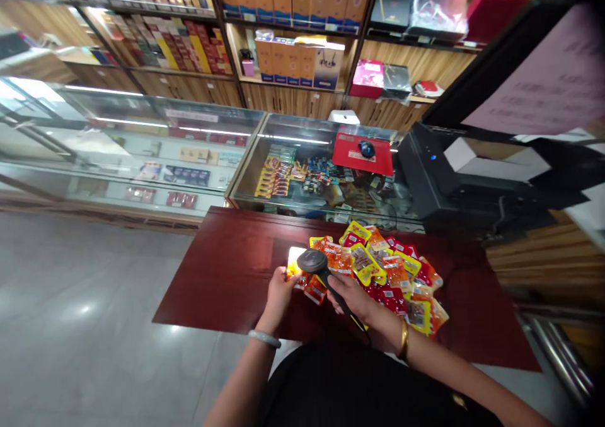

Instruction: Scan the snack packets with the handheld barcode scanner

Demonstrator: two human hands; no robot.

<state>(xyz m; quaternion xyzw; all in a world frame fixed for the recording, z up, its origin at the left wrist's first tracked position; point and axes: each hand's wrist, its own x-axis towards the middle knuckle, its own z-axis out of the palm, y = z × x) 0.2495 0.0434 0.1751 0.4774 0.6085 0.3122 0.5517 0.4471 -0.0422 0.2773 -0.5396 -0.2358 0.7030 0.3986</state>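
My right hand (pixel 348 294) is wrapped round the handle of a black barcode scanner (pixel 312 261). Bright light from the scanner's head falls on a yellow-edged snack packet (pixel 295 260), pinched by my left hand (pixel 280 288) just to the left of it. The glare hides the print on that packet. To the right of both hands lies a loose heap of small snack packets (pixel 368 264) in yellow, orange and red. A few orange packets (pixel 315 289) lie under the scanner, close to my left fingers.
The dark red counter top (pixel 212 275) carries the heap. Behind it stands a glass display case (pixel 302 203) with a red mat (pixel 350 156) and a mouse (pixel 367 149) on top. A black checkout machine (pixel 439 181) rises at the right. Shelves of boxes (pixel 288 61) line the wall.
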